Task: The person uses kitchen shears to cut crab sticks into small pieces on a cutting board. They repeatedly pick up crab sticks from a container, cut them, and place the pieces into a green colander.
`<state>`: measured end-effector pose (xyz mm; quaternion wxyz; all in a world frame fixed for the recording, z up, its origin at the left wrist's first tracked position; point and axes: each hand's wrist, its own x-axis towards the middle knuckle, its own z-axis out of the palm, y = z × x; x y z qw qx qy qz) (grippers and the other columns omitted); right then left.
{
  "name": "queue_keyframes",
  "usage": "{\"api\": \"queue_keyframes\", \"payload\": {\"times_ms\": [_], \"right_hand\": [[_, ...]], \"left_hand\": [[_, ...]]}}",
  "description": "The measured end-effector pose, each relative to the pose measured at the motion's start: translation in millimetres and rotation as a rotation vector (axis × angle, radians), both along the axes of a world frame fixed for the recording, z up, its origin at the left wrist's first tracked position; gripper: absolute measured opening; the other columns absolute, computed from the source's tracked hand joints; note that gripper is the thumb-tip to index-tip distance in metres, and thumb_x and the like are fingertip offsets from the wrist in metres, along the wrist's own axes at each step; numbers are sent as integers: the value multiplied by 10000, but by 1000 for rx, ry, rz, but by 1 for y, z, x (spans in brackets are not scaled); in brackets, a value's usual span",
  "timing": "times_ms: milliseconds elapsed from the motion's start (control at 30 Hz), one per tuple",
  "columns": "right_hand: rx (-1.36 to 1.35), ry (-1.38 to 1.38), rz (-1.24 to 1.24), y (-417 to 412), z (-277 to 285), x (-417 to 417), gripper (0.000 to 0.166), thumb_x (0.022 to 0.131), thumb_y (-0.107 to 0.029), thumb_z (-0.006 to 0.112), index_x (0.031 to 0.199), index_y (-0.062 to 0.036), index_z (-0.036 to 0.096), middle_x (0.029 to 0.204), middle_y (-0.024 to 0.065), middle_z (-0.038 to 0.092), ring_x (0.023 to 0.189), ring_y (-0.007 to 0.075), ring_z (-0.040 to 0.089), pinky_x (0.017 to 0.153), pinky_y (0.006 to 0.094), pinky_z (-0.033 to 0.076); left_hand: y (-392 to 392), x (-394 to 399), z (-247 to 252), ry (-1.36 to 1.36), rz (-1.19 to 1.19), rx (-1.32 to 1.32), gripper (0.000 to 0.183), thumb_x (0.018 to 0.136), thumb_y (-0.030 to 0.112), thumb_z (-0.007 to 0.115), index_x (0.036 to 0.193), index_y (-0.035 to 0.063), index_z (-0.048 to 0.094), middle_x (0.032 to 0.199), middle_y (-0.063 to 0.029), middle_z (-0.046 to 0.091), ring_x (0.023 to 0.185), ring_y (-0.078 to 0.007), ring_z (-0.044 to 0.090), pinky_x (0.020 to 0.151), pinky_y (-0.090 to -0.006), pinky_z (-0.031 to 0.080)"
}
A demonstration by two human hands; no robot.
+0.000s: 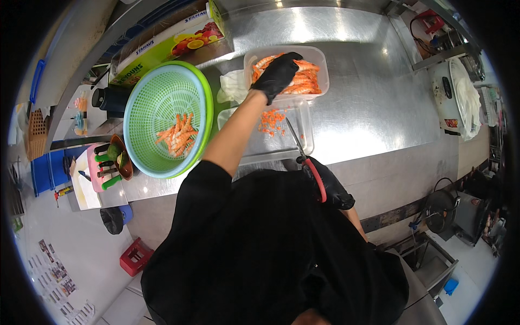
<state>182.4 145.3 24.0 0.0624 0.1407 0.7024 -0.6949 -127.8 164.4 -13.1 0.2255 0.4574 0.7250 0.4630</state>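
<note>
My left hand [278,75], in a black glove, is over a clear plastic container [322,57] piled with orange-and-white cooked shrimp [306,83]. Its fingertips are partly hidden, so whether it grips a shrimp cannot be told. My right hand [331,185], also gloved in black, holds scissors with red handles [316,178] near the table's front edge. The scissors' blades point over a shallow clear tray [306,138], where small orange scraps [272,121] lie. To the left, more shrimp [178,136] rest in a light-blue colander [142,122], which sits in a green basin [209,105].
A crumpled white cloth [232,86] lies beside the container on the steel table [378,101]. A cling-film box [170,44] and a dark bottle [109,99] stand behind the colander. Knives in a pink holder [95,168] and a brown bowl [126,162] are far left. A white bin-like pot [447,95] stands right.
</note>
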Motion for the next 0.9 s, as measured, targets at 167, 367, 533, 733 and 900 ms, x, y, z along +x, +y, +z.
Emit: {"api": "queue_keyframes", "payload": {"times_ms": [167,367,533,733,900], "right_hand": [[-3,49,-12,4,2,-1,476,793,-52,523,1239,13,370,1212,113,463,1127,179,429,959,275,313],[-235,-196,-111,3,6,-1,486,813,-78,527,1256,2,344,1165,100,481,1058,156,456,919,263,342],[-314,-267,-141,0,-1,5,455,837,-100,518,1247,-2,345,1149,110,487,1037,179,475,908,277,355],[53,-8,7,-8,30,-14,435,846,-123,517,1232,-2,358,1149,130,489,1050,200,479,903,292,361],[77,-31,-5,-17,41,-25,428,849,-166,522,1218,-5,376,1149,152,493,1070,222,480,900,308,365]], "left_hand": [[-62,20,27,-1145,2,370,352,864,113,467,1194,5,408,1083,-113,523,885,-200,557,800,-325,469],[-121,90,21,-1057,114,289,352,930,265,345,1100,-19,463,708,-63,522,635,-148,538,631,-267,446],[-142,111,6,-901,237,132,429,938,342,273,979,-8,517,569,-37,438,499,-139,472,510,-262,412],[-150,118,18,-954,306,16,252,895,211,340,824,45,516,520,-3,397,430,-74,370,412,-226,325],[-154,117,20,-896,323,-81,265,866,235,387,728,51,518,491,8,393,384,-70,350,371,-222,278]]}}
